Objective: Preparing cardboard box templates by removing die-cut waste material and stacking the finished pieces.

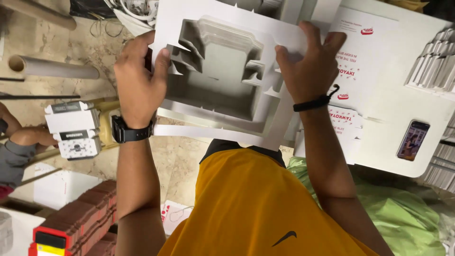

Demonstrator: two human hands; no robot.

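Cardboard box (222, 71): white, grey inside. Table (388, 61): white. Flat sheet (353, 57): white, red print. Wristwatch (130, 130): black. Wristband (315, 102): black. Shirt (251, 208): yellow-orange, black collar. Stacked cartons (80, 223): red. Plastic bag (407, 218): green.

Both arms are stretched forward and up, elbows bent a little. The left hand (138, 78) is closed in a pinch, with the thumb pressed on top and the fingers tucked underneath. A black watch is worn on the left wrist. The right hand (310, 64) is spread wide, with the fingers laid flat on top and the thumb pointed inward. A thin black band is worn on the right wrist.
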